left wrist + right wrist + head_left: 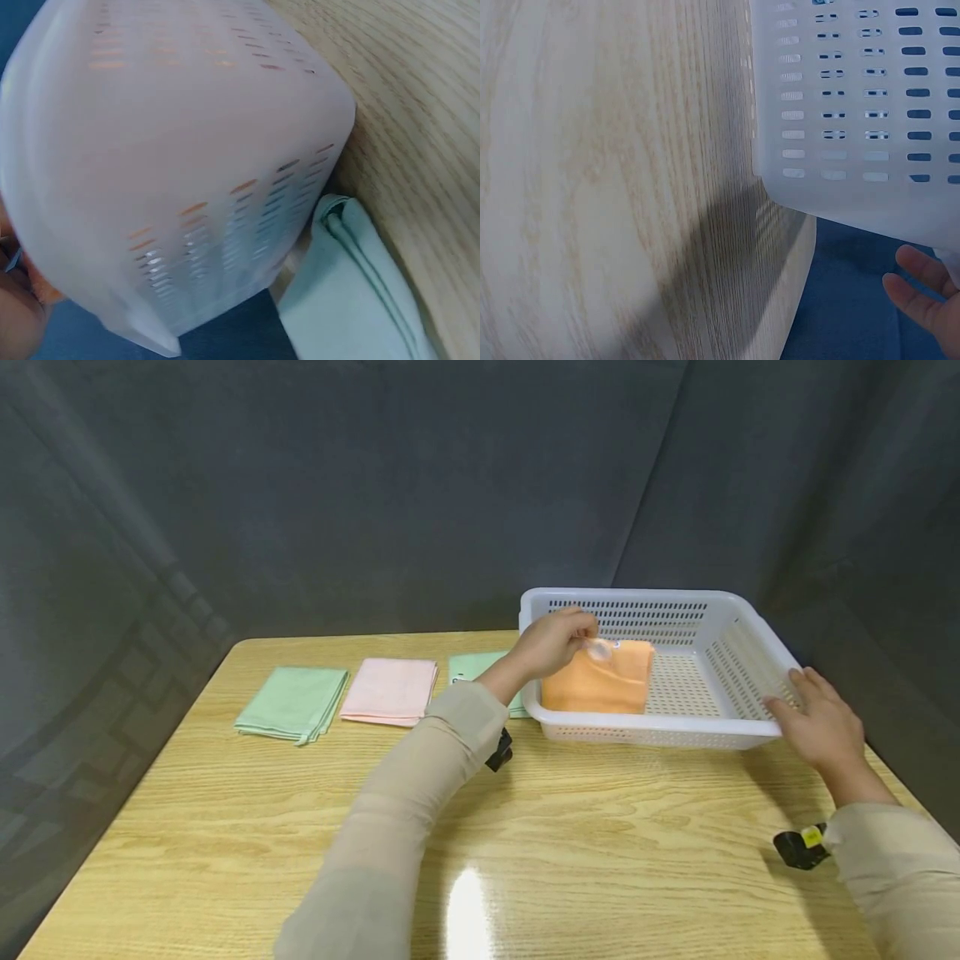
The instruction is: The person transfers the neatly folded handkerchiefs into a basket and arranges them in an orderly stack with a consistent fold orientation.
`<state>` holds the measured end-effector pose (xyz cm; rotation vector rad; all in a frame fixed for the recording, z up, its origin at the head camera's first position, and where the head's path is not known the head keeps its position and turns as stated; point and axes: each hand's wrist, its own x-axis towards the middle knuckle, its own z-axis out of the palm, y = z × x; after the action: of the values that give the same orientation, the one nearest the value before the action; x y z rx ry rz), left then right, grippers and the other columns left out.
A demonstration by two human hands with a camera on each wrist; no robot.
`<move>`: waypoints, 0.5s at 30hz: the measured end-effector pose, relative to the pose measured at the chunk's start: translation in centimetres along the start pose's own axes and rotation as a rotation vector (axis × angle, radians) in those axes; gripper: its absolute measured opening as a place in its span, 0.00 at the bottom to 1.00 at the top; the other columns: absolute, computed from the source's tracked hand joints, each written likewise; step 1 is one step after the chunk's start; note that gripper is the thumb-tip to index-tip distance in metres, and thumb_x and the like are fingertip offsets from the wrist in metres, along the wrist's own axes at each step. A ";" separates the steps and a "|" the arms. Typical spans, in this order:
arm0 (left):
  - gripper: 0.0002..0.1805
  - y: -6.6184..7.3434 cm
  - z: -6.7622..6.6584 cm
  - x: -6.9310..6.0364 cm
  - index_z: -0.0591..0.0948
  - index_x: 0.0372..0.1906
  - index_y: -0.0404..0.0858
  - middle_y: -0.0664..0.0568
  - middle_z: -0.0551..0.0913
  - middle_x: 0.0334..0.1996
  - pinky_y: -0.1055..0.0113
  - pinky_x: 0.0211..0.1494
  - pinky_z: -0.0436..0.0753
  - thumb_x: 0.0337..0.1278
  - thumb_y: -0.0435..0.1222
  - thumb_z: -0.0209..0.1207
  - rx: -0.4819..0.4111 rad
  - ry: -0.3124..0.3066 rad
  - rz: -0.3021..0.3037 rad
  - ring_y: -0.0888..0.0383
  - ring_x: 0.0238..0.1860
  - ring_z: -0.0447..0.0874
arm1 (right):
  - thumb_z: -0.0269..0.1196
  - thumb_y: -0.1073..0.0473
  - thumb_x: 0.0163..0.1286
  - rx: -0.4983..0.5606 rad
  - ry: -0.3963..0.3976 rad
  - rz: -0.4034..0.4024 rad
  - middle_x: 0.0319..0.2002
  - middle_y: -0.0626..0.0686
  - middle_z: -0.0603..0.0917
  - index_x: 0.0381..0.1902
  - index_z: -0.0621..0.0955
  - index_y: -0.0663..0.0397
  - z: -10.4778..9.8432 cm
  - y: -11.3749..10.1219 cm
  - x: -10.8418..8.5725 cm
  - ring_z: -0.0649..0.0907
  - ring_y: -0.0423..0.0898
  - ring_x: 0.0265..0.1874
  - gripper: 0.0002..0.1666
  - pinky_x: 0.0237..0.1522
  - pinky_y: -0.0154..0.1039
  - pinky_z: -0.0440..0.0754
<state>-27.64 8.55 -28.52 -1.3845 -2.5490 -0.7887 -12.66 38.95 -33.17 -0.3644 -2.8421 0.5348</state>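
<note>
A white plastic basket with slotted walls stands at the back right of the table. My left hand reaches over its left rim and pinches the upper edge of a folded orange cloth. That cloth hangs inside the basket's left part; whether it touches the bottom cannot be seen. On the right, my right hand holds the basket's rim, its thumb over the edge and its fingers outside. The left wrist view shows the basket's outer wall close up, with only a little of the left hand at the edge.
A folded green cloth and a folded pink cloth lie on the wooden table to the left. Another green cloth lies against the basket's left side, partly hidden. Dark curtains surround the table's back and sides.
</note>
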 end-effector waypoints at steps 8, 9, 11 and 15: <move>0.05 -0.9 1.0 0.5 0.76 0.33 0.42 0.56 0.73 0.32 0.77 0.39 0.68 0.52 0.30 0.55 -0.021 0.079 -0.027 0.62 0.38 0.72 | 0.39 0.49 0.65 0.007 -0.001 0.002 0.62 0.70 0.43 0.62 0.46 0.70 -0.1 0.1 -0.2 0.46 0.69 0.58 0.37 0.50 0.66 0.43; 0.04 -1.0 1.1 0.5 0.76 0.33 0.42 0.56 0.73 0.32 0.77 0.39 0.68 0.52 0.30 0.55 -0.019 0.080 -0.037 0.62 0.38 0.72 | 0.39 0.49 0.65 0.008 -0.003 0.003 0.62 0.70 0.42 0.62 0.46 0.70 -0.2 0.1 -0.2 0.45 0.69 0.58 0.37 0.50 0.66 0.43; 0.04 -1.0 1.3 0.7 0.77 0.33 0.42 0.56 0.74 0.33 0.77 0.40 0.68 0.52 0.32 0.55 -0.016 0.078 -0.060 0.62 0.38 0.72 | 0.39 0.48 0.65 0.006 -0.003 0.005 0.62 0.70 0.42 0.62 0.46 0.70 -0.2 0.2 -0.3 0.46 0.69 0.58 0.37 0.50 0.66 0.43; 0.04 -1.1 1.8 1.2 0.77 0.35 0.43 0.55 0.74 0.34 0.77 0.40 0.68 0.53 0.33 0.54 -0.002 0.069 -0.092 0.62 0.38 0.72 | 0.40 0.48 0.65 -0.001 -0.003 0.005 0.62 0.70 0.42 0.62 0.46 0.70 -0.4 0.3 -0.3 0.46 0.69 0.58 0.38 0.49 0.66 0.44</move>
<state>-29.01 9.84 -30.07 -1.2261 -2.5752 -0.8382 -12.19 39.27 -33.03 -0.3712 -2.8457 0.5350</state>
